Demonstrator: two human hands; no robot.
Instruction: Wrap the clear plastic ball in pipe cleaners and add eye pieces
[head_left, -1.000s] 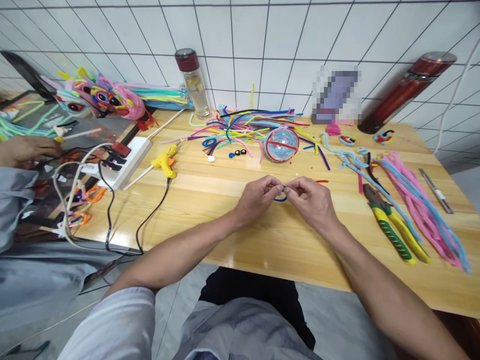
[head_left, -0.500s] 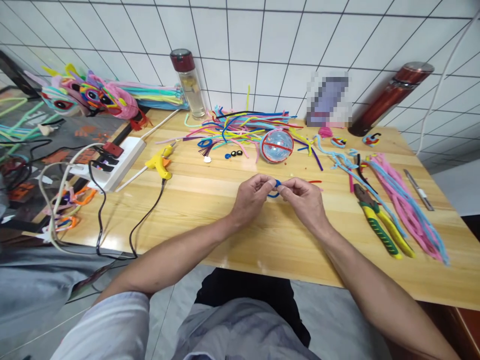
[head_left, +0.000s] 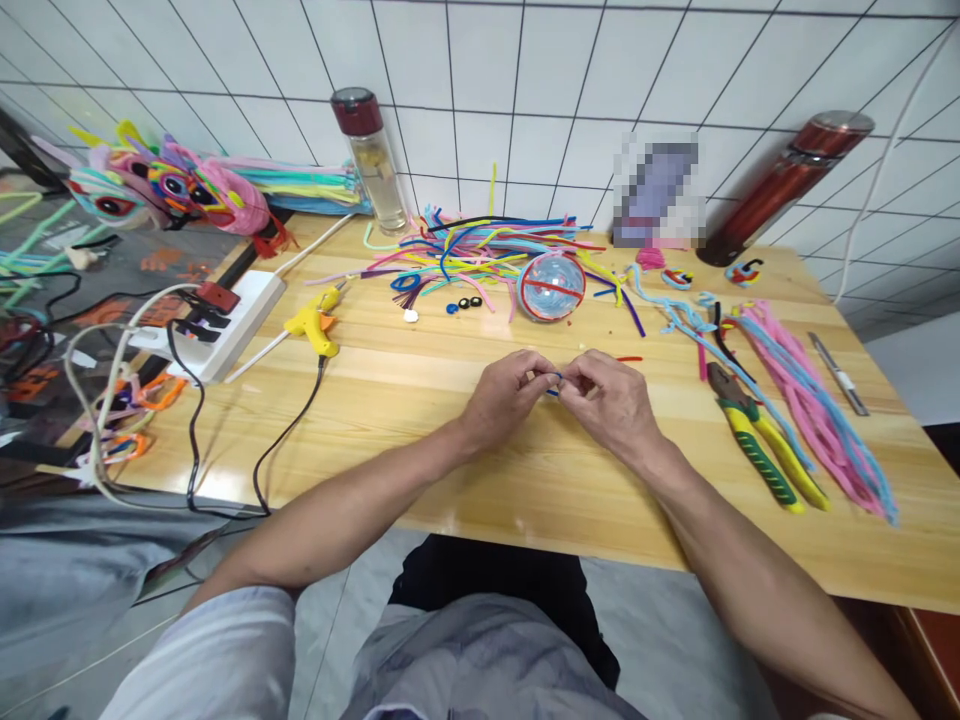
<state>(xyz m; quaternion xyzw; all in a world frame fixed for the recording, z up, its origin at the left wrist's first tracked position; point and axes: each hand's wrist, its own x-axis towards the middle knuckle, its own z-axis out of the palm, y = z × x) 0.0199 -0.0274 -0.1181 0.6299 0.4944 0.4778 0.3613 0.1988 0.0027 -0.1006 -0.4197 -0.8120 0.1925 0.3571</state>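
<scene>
Close together above the middle of the wooden table (head_left: 420,440), my left hand (head_left: 506,398) and my right hand (head_left: 611,400) both pinch a blue pipe cleaner (head_left: 553,392). Only a small bit of it shows between the fingertips; the rest is hidden behind them. Beyond my hands stands a round ball-like piece (head_left: 552,287) wound in light blue with red bands. A short red pipe cleaner piece (head_left: 628,358) lies just past my right hand. To the left of the ball sit several small blue and black rings (head_left: 465,302) and a coiled blue piece (head_left: 406,284).
A heap of coloured pipe cleaners (head_left: 457,255) lies along the wall. At left are a yellow glue gun (head_left: 315,322) and a white power strip (head_left: 240,325) with cords. Pliers (head_left: 754,440), a craft knife (head_left: 838,375) and pink strands (head_left: 802,400) lie at right. Two bottles stand behind.
My fingers have closed further over the blue pipe cleaner, so less of its loop shows. Both hands stay in nearly the same place; the view has shifted slightly.
</scene>
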